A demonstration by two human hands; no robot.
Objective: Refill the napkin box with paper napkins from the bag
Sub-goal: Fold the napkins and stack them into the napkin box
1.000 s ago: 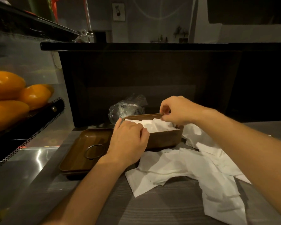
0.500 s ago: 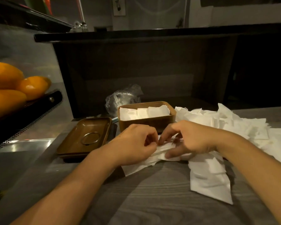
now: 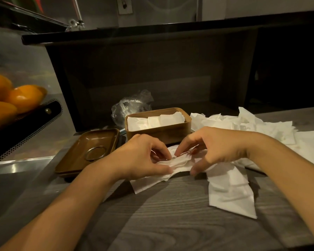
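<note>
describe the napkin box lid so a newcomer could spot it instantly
On the grey wood-grain counter, look left of the brown napkin box, which is full of white napkins. The lid lies there: shallow, brown, holding no napkins, with a metal ring at its centre.

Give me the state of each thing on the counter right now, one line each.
napkin box: open, lid off, partly filled with white napkins.
box lid: upside down on the counter, left of the box.
plastic bag: crumpled, behind the box.
loose napkins: spread in a heap at right.
napkin bundle: on the counter, being gathered.
left hand: fingers pinching the bundle.
right hand: fingers curled on the bundle.
</note>
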